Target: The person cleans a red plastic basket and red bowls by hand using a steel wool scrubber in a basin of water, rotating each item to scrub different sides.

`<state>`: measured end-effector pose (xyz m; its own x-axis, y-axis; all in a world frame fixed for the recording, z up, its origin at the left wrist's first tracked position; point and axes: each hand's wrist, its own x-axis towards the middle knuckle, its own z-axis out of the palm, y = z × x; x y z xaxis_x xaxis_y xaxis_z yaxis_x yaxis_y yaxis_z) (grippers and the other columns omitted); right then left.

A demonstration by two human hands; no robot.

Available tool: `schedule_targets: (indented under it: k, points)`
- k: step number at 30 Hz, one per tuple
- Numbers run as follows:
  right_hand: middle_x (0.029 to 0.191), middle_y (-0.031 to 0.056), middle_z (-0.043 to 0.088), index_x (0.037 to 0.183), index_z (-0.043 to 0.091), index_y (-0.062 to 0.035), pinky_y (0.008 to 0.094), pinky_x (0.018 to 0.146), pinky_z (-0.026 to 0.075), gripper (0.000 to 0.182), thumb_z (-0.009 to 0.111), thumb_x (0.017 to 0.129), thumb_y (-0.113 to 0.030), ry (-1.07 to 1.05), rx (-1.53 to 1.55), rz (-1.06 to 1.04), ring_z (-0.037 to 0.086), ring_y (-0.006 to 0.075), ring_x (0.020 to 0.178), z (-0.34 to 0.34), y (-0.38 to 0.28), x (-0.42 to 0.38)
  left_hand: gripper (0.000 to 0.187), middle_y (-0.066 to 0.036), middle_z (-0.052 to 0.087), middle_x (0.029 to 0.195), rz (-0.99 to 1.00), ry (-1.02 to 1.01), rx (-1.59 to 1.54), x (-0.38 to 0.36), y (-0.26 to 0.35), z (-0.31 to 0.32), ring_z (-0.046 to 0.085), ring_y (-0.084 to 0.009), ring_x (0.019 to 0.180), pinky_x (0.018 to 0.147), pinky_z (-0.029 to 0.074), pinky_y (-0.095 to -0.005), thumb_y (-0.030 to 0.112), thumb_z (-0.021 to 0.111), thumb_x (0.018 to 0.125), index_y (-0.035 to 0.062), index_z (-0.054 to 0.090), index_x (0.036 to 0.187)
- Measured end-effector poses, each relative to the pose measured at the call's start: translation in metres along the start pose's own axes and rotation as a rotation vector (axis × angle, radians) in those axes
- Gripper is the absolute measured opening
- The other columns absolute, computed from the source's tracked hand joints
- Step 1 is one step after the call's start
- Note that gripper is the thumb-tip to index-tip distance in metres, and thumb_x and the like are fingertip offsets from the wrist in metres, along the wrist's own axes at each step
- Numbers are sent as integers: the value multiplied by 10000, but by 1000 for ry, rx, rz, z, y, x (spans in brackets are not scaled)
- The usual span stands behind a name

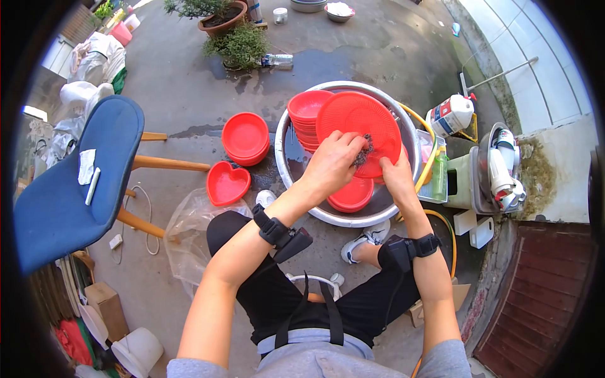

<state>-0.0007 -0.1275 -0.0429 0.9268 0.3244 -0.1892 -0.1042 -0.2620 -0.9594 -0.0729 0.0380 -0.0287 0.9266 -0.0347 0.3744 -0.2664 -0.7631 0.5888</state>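
Note:
My left hand [337,159] is closed on a dark scouring pad [363,151] and presses it against the face of a round red plastic plate [353,120] with a ribbed surface. At the plate's lower right rim, my right hand [398,173] grips it and keeps it tilted above a large metal basin [285,183]. Inside the basin, a stack of red bowls [307,107] rises on the left. More red dishes [353,195] lie toward the near side, partly covered by my left hand and the plate.
Left of the basin are stacked red bowls [244,135] and a heart-shaped red dish [228,183] on the ground. A blue chair [88,170] stands further left. A yellow hose [427,170] curves along the right, near a white jug [450,115]. Potted plants [233,47] are ahead.

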Motion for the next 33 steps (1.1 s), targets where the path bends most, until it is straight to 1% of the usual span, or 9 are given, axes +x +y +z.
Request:
schedule_targets:
  k: [3,11,13,19,21,25,27,29,33]
  points:
    - [1212,174,604,1338,456,-29,357,1002,415,508,494,833,10,-71,-112,-95,571,277,1168,4,3,0,435,-143,602,1161,39,188,100,7,4,-6,560,-341,1037,927,465,-407,-36,671,658,51,582,1074]
    - [1270,242,566,1377,396,-54,429,1011,415,548,484,839,5,102,-301,-262,528,385,1218,1,-5,8,421,-142,608,1147,-8,167,64,1,0,-14,571,-335,1039,913,472,-409,-12,688,680,54,582,1082]
    - [1262,241,573,1384,388,-64,431,1004,421,551,486,845,-2,128,-301,-255,536,390,1208,-1,-6,10,424,-139,614,1104,-106,37,35,-1,-1,-16,575,-328,1009,881,473,-410,-8,698,688,50,570,1088]
    - [1255,241,573,1389,389,-86,434,1002,423,553,505,855,-3,138,-282,-273,532,401,1205,-1,-8,11,400,-140,614,1087,-41,209,117,4,-7,-24,567,-350,1006,876,463,-416,11,695,713,43,546,1083]
    - [1260,238,571,1391,390,-91,437,997,428,551,523,863,-5,196,-422,-443,537,393,1201,0,-13,7,390,-134,616,1096,-74,265,82,6,-8,-29,568,-349,1009,878,461,-415,11,698,716,48,554,1077]
    - [1251,234,579,1389,393,-88,435,993,433,546,535,868,-7,261,-589,-482,549,390,1185,-6,-10,3,386,-125,626,1071,-117,234,69,-4,-17,-27,579,-344,979,855,463,-421,33,717,723,57,565,1077]
    - [1240,227,591,1396,383,-89,427,992,437,554,534,868,-9,245,-449,-268,560,391,1169,-17,17,14,385,-123,632,1052,-116,213,68,-13,-23,-28,583,-339,968,839,464,-422,46,724,731,58,569,1082]
    - [1215,223,611,1377,419,-78,415,983,446,532,533,860,-30,268,-424,-206,575,384,1153,-24,52,22,376,-123,638,1027,-198,149,27,-22,-22,-32,589,-330,953,824,467,-414,54,728,741,57,571,1082]
    - [1170,224,637,1278,525,-52,406,956,464,456,556,826,-109,150,-239,181,605,357,1122,-9,95,19,381,-139,628,998,-241,158,-12,-28,-21,-40,589,-337,933,828,464,-427,74,735,730,52,567,1072]
